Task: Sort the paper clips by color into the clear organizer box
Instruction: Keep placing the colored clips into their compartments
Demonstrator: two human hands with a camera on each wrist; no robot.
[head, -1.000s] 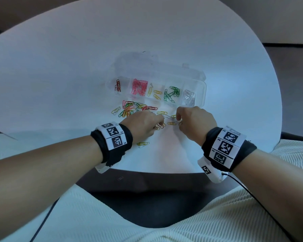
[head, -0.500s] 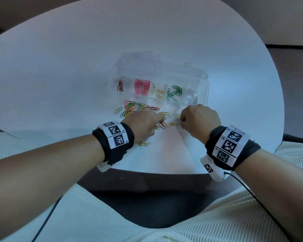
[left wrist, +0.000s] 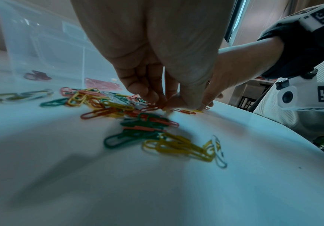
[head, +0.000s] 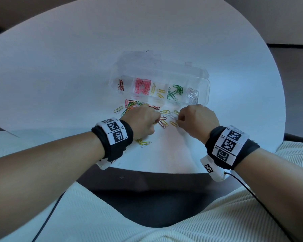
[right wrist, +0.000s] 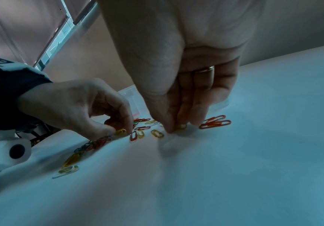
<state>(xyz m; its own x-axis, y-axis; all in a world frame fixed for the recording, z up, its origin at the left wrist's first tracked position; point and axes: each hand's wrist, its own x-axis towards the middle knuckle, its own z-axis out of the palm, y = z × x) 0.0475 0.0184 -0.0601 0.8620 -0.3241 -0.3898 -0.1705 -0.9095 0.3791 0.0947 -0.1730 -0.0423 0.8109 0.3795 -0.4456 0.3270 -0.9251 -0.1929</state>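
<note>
The clear organizer box (head: pixel 205 95) lies open on the white table, its compartments holding dark red, pink, yellow, green and white paper clips. Loose mixed clips (head: pixel 135 105) lie just in front of it. My left hand (head: pixel 156 120) hovers over them; in the right wrist view its thumb and finger pinch a yellow clip (right wrist: pixel 121 131). My right hand (head: pixel 179 121) points down beside it, thumb and fingers closing on another yellow clip (right wrist: pixel 182 126) that lies on the table. The left wrist view shows both hands meeting above the pile (left wrist: pixel 130 107).
A few yellow and white clips (head: pixel 144 143) lie by my left wrist. Red clips (right wrist: pixel 215 121) lie right of my right hand. The table's near edge (head: pixel 147 171) curves just behind my wrists, and one clip (head: pixel 121 177) lies on the dark floor below.
Both hands stay over the loose clips in front of the box. The right hand has edged slightly to the right, its fingertips lower on the table.
</note>
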